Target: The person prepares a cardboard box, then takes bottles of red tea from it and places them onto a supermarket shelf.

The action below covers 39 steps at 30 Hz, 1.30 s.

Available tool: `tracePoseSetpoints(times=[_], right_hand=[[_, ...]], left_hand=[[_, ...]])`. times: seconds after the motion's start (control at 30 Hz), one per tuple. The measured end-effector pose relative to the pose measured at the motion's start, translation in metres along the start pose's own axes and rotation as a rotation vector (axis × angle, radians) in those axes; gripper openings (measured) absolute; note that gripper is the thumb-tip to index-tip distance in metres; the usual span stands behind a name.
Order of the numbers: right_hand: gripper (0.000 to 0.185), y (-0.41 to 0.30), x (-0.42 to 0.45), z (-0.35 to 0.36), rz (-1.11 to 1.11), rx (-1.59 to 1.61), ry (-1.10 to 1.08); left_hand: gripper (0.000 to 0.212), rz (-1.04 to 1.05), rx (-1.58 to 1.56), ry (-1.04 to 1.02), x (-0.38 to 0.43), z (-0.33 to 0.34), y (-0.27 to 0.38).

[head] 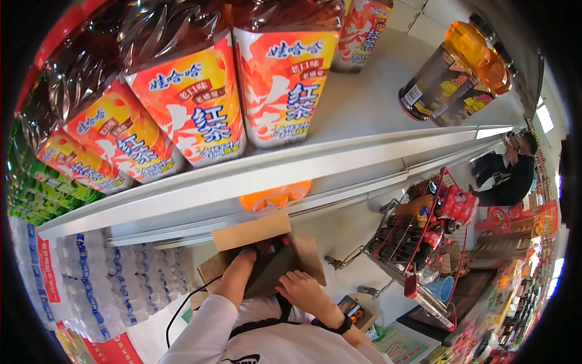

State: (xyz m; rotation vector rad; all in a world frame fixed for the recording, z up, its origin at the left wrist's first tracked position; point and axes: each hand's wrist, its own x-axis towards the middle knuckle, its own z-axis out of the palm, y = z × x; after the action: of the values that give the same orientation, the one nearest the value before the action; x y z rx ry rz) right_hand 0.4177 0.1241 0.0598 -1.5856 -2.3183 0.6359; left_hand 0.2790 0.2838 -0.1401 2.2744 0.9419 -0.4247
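An opened cardboard box [268,275] is in front of my body, its flaps [252,232] standing out. My left hand [250,255] reaches down into it; the fingers are hidden in the dark inside, near dark items with a bit of red [285,239]. Along the near right edge of the box, my right hand [300,289] has its fingers curled over the cardboard. Above the box runs a white metal shelf [273,164] with large bottles of red tea [282,86] lined up at its front.
Dark-labelled bottles [448,77] stand farther right on the shelf. An orange bottle [275,195] sits one level lower. Shrink-wrapped water packs [91,282] are stacked at left. A loaded shopping cart [423,236] is at right, with a person [509,173] beyond. Another carton [359,314] lies behind my right arm.
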Motion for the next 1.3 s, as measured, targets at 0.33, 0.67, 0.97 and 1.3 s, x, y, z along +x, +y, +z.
tracePoseSetpoints(times=[0.33,0.67,0.97,1.3], right_hand=[[0.026,0.027,-0.011,0.010,0.046,0.081,0.025],[0.032,0.035,0.016,-0.021,0.033,0.056,-0.120],[0.040,0.037,0.022,-0.034,0.087,0.185,-0.225],[0.052,0.005,0.002,-0.076,0.126,1.142,-0.085]], left_hand=[[0.032,-0.045,-0.062,0.118,-0.004,0.011,-0.014],[0.032,-0.064,-0.098,0.162,-0.009,-0.001,-0.008],[0.032,-0.029,-0.117,0.127,-0.073,-0.068,0.046],[0.070,-0.049,-0.011,0.561,-0.265,-0.204,0.161]])
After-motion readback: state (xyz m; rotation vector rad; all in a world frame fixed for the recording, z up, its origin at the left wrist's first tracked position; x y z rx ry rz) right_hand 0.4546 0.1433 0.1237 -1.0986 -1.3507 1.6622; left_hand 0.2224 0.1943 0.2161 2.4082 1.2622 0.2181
